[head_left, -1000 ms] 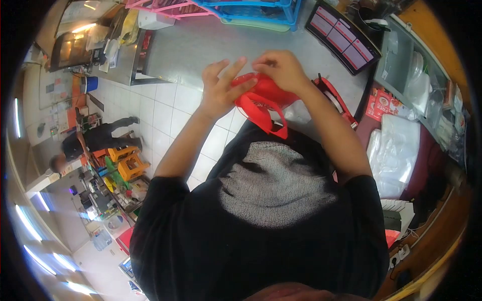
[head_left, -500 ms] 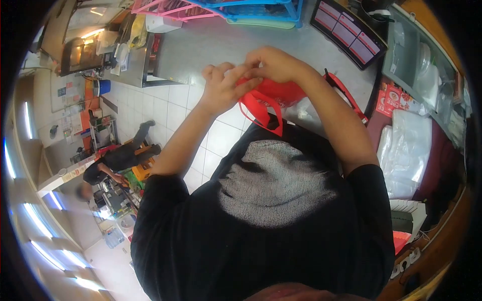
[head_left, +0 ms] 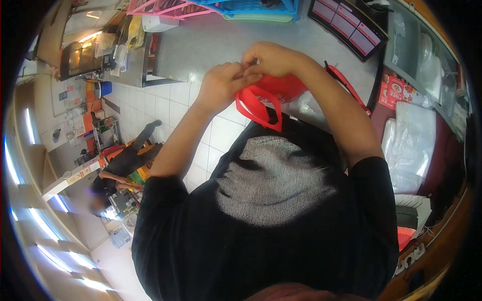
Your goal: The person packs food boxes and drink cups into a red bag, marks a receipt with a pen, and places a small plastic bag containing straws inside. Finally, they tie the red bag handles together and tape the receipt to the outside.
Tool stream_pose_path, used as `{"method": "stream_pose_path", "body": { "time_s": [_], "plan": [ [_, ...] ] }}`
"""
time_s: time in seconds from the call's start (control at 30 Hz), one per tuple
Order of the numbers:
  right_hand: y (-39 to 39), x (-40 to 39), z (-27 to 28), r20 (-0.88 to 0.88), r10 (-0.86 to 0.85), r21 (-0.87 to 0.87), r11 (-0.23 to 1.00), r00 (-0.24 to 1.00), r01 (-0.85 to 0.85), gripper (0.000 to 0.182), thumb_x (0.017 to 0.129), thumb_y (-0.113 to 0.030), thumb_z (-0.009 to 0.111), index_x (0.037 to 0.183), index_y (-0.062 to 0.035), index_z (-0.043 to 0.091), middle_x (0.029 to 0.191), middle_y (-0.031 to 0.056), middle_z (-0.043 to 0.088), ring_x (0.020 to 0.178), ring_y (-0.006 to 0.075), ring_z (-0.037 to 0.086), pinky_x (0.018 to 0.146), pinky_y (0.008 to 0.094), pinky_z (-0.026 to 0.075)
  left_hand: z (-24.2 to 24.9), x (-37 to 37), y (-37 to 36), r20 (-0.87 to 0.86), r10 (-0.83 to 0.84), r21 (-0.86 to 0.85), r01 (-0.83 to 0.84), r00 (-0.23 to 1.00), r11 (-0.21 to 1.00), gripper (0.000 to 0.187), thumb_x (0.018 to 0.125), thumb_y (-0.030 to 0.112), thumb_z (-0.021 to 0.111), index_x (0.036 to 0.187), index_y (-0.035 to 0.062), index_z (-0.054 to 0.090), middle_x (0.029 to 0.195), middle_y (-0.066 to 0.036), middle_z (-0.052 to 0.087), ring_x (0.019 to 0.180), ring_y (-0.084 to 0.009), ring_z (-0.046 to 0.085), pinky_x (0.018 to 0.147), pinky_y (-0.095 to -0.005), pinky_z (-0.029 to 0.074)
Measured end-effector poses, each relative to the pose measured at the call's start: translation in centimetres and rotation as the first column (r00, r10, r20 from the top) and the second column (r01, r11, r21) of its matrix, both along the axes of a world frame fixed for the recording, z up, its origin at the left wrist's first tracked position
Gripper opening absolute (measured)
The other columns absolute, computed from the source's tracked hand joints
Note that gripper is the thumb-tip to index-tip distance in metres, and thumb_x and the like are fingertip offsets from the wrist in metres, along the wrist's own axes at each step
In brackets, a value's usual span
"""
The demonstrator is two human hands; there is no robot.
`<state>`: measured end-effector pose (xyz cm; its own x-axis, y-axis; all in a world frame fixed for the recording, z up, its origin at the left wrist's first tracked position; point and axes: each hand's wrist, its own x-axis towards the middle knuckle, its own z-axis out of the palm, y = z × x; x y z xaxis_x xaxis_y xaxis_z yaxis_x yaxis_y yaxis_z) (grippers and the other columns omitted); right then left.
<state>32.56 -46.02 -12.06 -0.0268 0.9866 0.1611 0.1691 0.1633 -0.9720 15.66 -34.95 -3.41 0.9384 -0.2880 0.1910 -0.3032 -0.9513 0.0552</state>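
Both hands meet over the grey counter at a red bag [head_left: 287,88] with white print. My left hand [head_left: 219,86] pinches at the bag's upper edge, its fingers drawn together. Against its fingertips, my right hand [head_left: 272,59] is closed on the same edge, with curled fingers. A red handle loop [head_left: 261,113] hangs below my hands, in front of the black shirt. What exactly lies between the fingertips is too small to make out. Part of the bag is hidden behind my right forearm.
Pink [head_left: 165,9] and blue [head_left: 261,11] racks stand beyond the counter [head_left: 196,45]. A tablet screen [head_left: 346,25] is at the upper right. Clear plastic bags [head_left: 411,145] lie on the right. Another person [head_left: 125,163] is at a distant work area on the left.
My left hand's raised, spread fingers have folded in and come together by my right hand. The handle loop has swung slightly. The distant person's pose has shifted a little.
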Motion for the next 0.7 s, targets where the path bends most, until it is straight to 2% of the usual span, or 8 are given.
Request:
{"method": "stream_pose_path", "body": {
  "time_s": [0.1,0.2,0.3,0.4,0.5,0.53,0.6,0.7],
  "plan": [
    [0.1,0.1,-0.6,-0.003,0.006,-0.001,1.000,1.000,-0.006,0.012,0.086,-0.013,0.068,0.091,-0.0029,0.073,0.078,0.0062,0.071,0.072,0.0158,0.062,0.071,0.0313,0.049,0.3,-0.4,-0.7,-0.168,0.135,-0.135,-0.159,0.976,0.978,0.040,0.076,0.011,0.071,0.114,0.0215,0.075,0.084,-0.002,0.057,0.075,-0.0221,0.062,0.066,-0.0335,0.052],
    [0.0,0.1,-0.4,-0.020,0.057,-0.069,0.996,0.998,-0.058,0.011,0.085,-0.011,0.067,0.090,-0.0031,0.073,0.079,0.0058,0.071,0.072,0.0159,0.062,0.072,0.0309,0.049,0.9,-0.3,-0.8,-0.274,0.146,-0.150,-0.192,0.951,0.970,0.042,0.075,0.005,0.073,0.114,0.0183,0.074,0.084,-0.004,0.057,0.076,-0.0235,0.064,0.068,-0.0332,0.053],
    [-0.2,0.4,-0.2,-0.045,0.082,-0.085,0.993,0.996,-0.086,0.011,0.086,-0.009,0.069,0.093,-0.0014,0.072,0.083,0.0055,0.072,0.077,0.0134,0.063,0.074,0.0301,0.050,0.2,-0.2,-0.4,-0.288,0.109,-0.327,-0.205,0.952,0.923,0.045,0.074,0.002,0.075,0.116,0.0164,0.075,0.080,-0.005,0.057,0.074,-0.0215,0.061,0.066,-0.0315,0.050],
    [-0.3,0.5,-0.4,-0.067,0.046,-0.062,0.997,0.997,-0.050,0.011,0.086,-0.009,0.069,0.093,-0.0012,0.072,0.083,0.0059,0.072,0.076,0.0132,0.063,0.075,0.0296,0.050,0.2,-0.2,-0.5,-0.261,0.142,-0.403,-0.242,0.955,0.883,0.048,0.073,-0.001,0.075,0.118,0.0132,0.074,0.083,-0.007,0.062,0.073,-0.0218,0.063,0.067,-0.0293,0.050],
    [-0.2,0.5,-0.5,-0.039,0.060,-0.018,0.998,0.997,-0.061,0.012,0.086,-0.009,0.068,0.094,-0.0007,0.072,0.083,0.0064,0.072,0.077,0.0132,0.063,0.075,0.0298,0.050,-0.1,-0.4,-0.5,-0.238,0.233,-0.430,-0.318,0.943,0.845,0.036,0.077,-0.002,0.075,0.112,0.0058,0.074,0.083,-0.007,0.066,0.074,-0.0170,0.064,0.069,-0.0270,0.050],
    [-0.2,0.5,-0.6,-0.061,0.056,0.003,0.998,0.997,-0.056,0.012,0.086,-0.010,0.068,0.094,-0.0007,0.071,0.084,0.0065,0.072,0.076,0.0137,0.063,0.075,0.0302,0.050,-0.3,-0.5,-0.7,-0.307,0.299,-0.538,-0.424,0.904,0.729,0.030,0.079,-0.001,0.075,0.108,0.0042,0.073,0.084,-0.006,0.067,0.075,-0.0150,0.064,0.070,-0.0266,0.051],
    [-0.3,0.4,-0.6,-0.101,0.049,0.048,0.998,0.994,-0.045,0.013,0.086,-0.010,0.068,0.093,-0.0006,0.071,0.084,0.0068,0.073,0.075,0.0146,0.064,0.074,0.0308,0.050,-0.6,-0.5,-1.2,-0.461,0.385,-0.682,-0.597,0.799,0.422,0.019,0.082,0.001,0.075,0.101,0.0010,0.071,0.086,-0.004,0.069,0.077,-0.0109,0.064,0.071,-0.0258,0.051],
    [-0.8,0.7,0.6,-0.047,0.058,-0.046,0.997,0.997,-0.060,0.012,0.086,-0.010,0.067,0.092,-0.0003,0.071,0.083,0.0080,0.073,0.075,0.0163,0.064,0.073,0.0328,0.051,-0.4,-0.1,-1.2,-0.499,0.404,-0.670,-0.637,0.767,0.382,0.009,0.087,0.003,0.073,0.093,0.0004,0.067,0.087,-0.002,0.069,0.078,-0.0081,0.062,0.071,-0.0260,0.052]
  ]
}}
